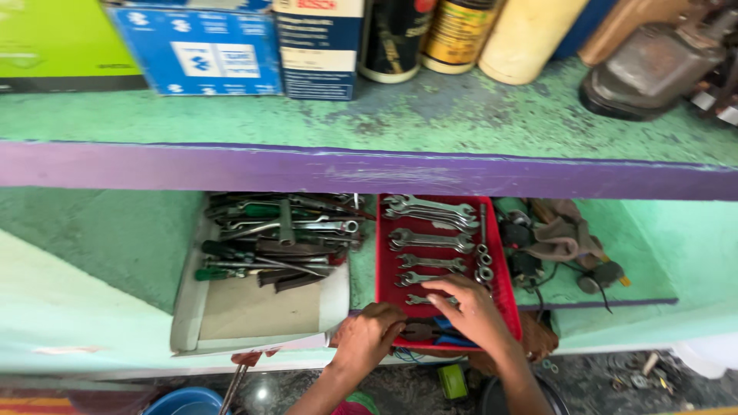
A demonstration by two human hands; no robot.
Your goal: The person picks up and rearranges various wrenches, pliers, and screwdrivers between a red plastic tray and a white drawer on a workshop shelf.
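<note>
A red plastic tray [502,270] sits on the lower green shelf, holding several steel spanners [429,240] and a few nuts [483,265]. My left hand [369,335] grips the tray's near left corner. My right hand [470,311] rests inside the tray's near end, fingers spread over a small spanner [419,300]. Between the two hands lie pliers with dark and blue handles [430,332].
A white open box [188,296] left of the tray holds several screwdrivers, spanners and pliers. Rags and dark cables [557,238] lie to the right. The purple-edged upper shelf [369,169] carries cartons, bottles and a rusty metal part. A blue tub [181,401] stands below.
</note>
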